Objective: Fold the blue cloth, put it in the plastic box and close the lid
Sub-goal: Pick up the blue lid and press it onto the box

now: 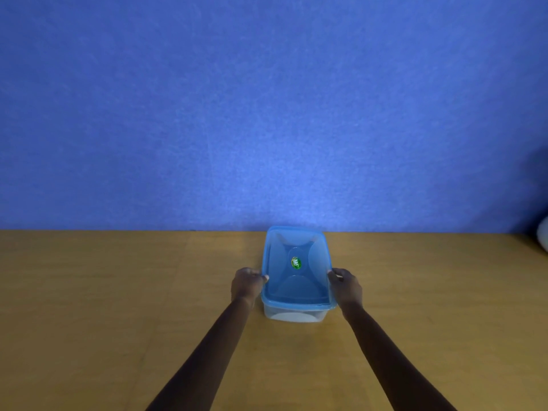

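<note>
A clear plastic box (295, 315) stands on the wooden table near the far wall, with its translucent blue lid (296, 280) lying on top; the lid carries a small green sticker. My left hand (247, 284) grips the lid's left edge, thumb on the rim. My right hand (345, 286) grips the lid's right edge the same way. Through the blue lid the inside looks blue, and I cannot make out the blue cloth as a separate thing.
The wooden table (118, 307) spreads wide on both sides of the box. A blue wall (267, 114) rises right behind the box. A pale object (543, 237) pokes in at the right edge.
</note>
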